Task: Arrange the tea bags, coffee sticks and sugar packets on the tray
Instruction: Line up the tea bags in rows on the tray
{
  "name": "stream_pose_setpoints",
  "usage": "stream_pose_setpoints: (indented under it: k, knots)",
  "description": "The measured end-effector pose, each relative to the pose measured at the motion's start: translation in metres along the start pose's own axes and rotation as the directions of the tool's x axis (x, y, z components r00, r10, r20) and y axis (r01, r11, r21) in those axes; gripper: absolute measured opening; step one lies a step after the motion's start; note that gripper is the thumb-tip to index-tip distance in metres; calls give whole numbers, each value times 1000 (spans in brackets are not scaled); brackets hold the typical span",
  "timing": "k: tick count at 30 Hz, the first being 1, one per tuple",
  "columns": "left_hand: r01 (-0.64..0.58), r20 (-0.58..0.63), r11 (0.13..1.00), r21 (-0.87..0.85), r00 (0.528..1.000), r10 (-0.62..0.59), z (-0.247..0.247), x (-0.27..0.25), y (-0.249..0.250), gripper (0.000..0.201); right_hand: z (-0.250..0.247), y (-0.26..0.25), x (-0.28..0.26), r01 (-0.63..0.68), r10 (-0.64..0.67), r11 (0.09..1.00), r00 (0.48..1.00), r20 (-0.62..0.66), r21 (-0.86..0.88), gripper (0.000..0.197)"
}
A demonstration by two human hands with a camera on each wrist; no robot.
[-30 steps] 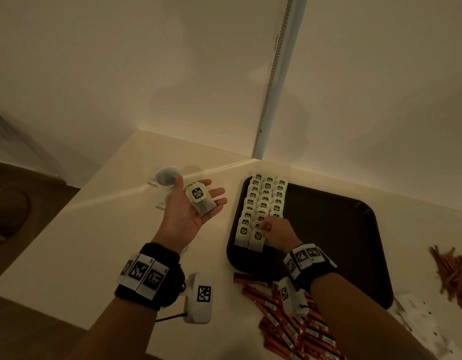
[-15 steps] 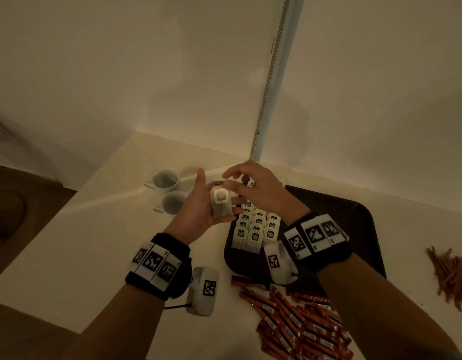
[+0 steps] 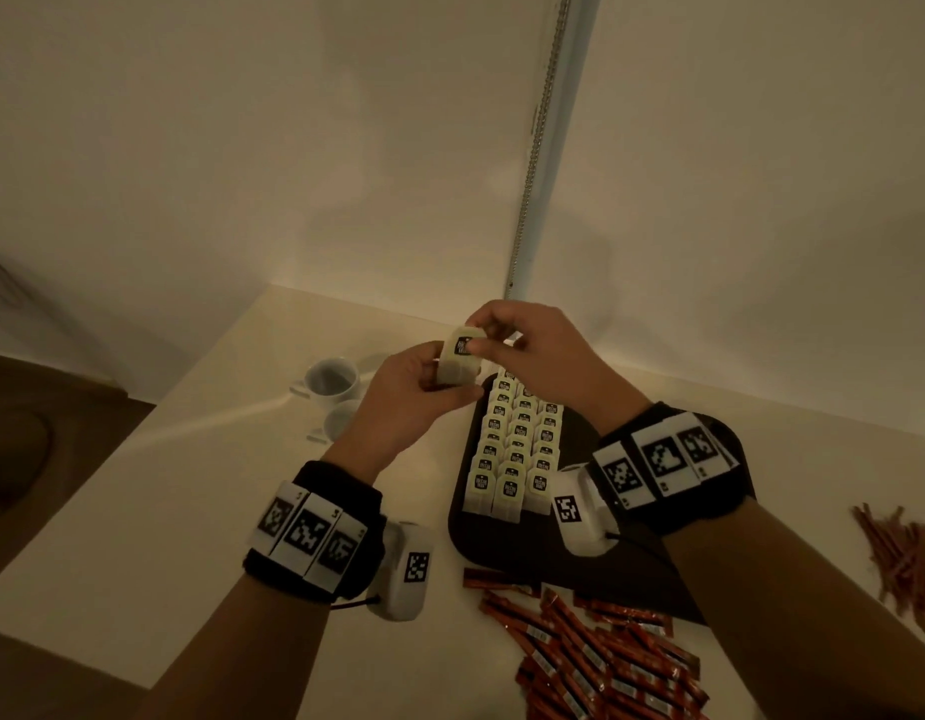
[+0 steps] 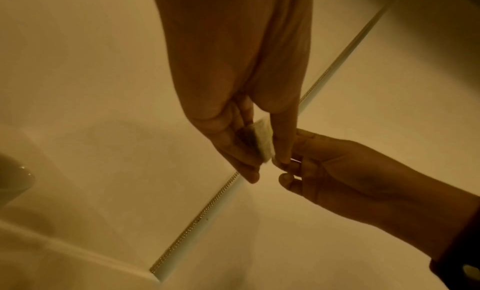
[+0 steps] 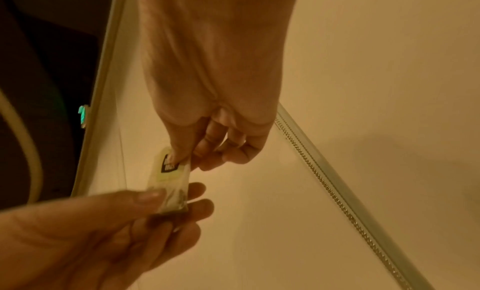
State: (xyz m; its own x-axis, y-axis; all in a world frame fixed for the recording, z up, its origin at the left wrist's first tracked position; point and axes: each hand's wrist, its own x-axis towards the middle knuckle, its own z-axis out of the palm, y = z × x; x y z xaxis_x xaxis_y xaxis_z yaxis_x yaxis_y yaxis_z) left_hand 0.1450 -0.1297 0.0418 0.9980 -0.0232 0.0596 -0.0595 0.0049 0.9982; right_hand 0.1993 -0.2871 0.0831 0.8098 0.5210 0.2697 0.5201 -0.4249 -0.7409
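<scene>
Tea bag [image 3: 459, 362] pinched by both left hand [image 3: 403, 402] and right hand [image 3: 543, 356], held above tray [image 3: 637, 563] far edge; bare tray room right of rows.

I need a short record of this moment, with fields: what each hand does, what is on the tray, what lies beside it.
left hand: grips the lower part of a tea bag
right hand: pinches the same bag's top
tray: three rows of tea bags at its left side
in front of tray: red coffee sticks on the counter
left of tray: two cups
</scene>
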Motion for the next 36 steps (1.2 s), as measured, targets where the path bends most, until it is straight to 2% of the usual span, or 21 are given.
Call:
stream_pose_setpoints:
  k: [3, 5, 7, 11, 16, 20, 25, 28, 30, 33, 36]
  knots:
    - [-65, -75, 998, -17, 995, 63, 1, 1, 3, 30, -7, -4, 3, -60, 66, 985, 997, -33, 164, 5]
    - [-99, -134, 992, -72, 987, 89, 4, -1, 6, 27, -13, -8, 3, -90, 101, 941, 995, -16, 327, 10]
    - [-126, -183, 985, -114, 978, 104, 7, -2, 9, 21, -17, -12, 2, -95, 109, 914, 994, -15, 394, 16]
    - [-136, -185, 967, -217, 978, 96, 13, -4, 9, 24, -22, -19, 2, -73, 86, 955, 996, -34, 287, 15]
    - [-107, -112, 935, -339, 991, 73, 22, -10, 1, 22, -24, -29, 2, -26, 27, 1000, 997, -74, 5, 6]
    - [-88, -106, 924, -373, 993, 52, 27, -14, -3, 21, -24, -33, -2, 7, -11, 999, 997, -78, -42, 4]
    - [-40, -82, 951, -306, 997, 16, 27, -21, -9, 16, -22, -24, -13, -1, -4, 998, 996, -87, -60, 5]
    - [30, -56, 987, -159, 998, -39, 13, -32, -22, 29, -19, -1, -32, -98, 92, 992, 993, -70, -82, 7]
    - [106, -60, 993, -47, 992, -109, -5, -46, -36, 28, -14, 23, -52, -227, 228, 965, 974, -5, -130, 10]
    - [173, -113, 982, 75, 980, -164, -33, -71, -58, 17, 0, 67, -83, -397, 432, 887, 894, 117, -238, 18]
    - [240, -217, 968, 74, 951, -219, -57, -98, -77, 14, 17, 105, -110, -504, 573, 806, 795, 197, -311, 19]
